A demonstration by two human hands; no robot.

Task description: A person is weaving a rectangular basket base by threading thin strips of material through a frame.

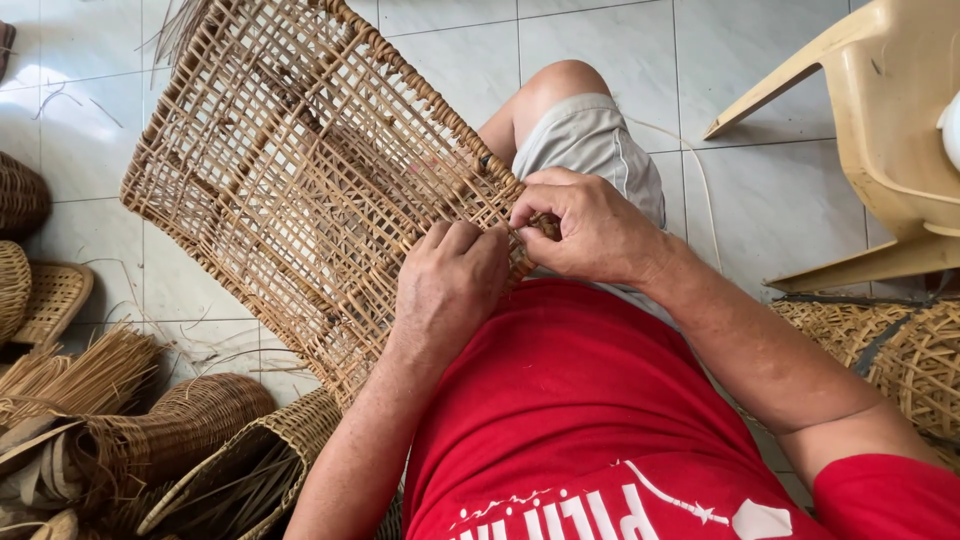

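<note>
— What have you got in your hands there?

— A flat woven rattan panel (300, 170), an open lattice with a thick braided rim. It rests tilted across my lap and knee (560, 85), above the tiled floor (760, 190). Its long axis runs from about ten o'clock down to four o'clock; the far end points up toward ten or eleven o'clock, with loose strand ends sticking out at that corner, and the near end comes in at my waist.

— And what are the hands doing?

— Both are on the near rim, almost touching each other. My left hand (450, 280) is curled over the lattice edge, fingers bent down onto the weave, knuckles up. My right hand (590, 225) is pinched shut on a bit of the rim just at three o'clock of the left one, thumb and forefinger pressed together. Whether it grips a loose strand or the rim itself I cannot tell.

— What lies around you?

— At eight o'clock, a heap of small woven baskets (170, 440) and a bundle of straight straw-coloured strips (90, 375). More round basketwork (25, 260) sits at nine o'clock by the frame edge. At two o'clock stands a cream plastic chair (890, 110), and below it, at four o'clock, more open wickerwork (900, 350). A thin loose strand (700, 170) curves over the floor beside my knee.
</note>
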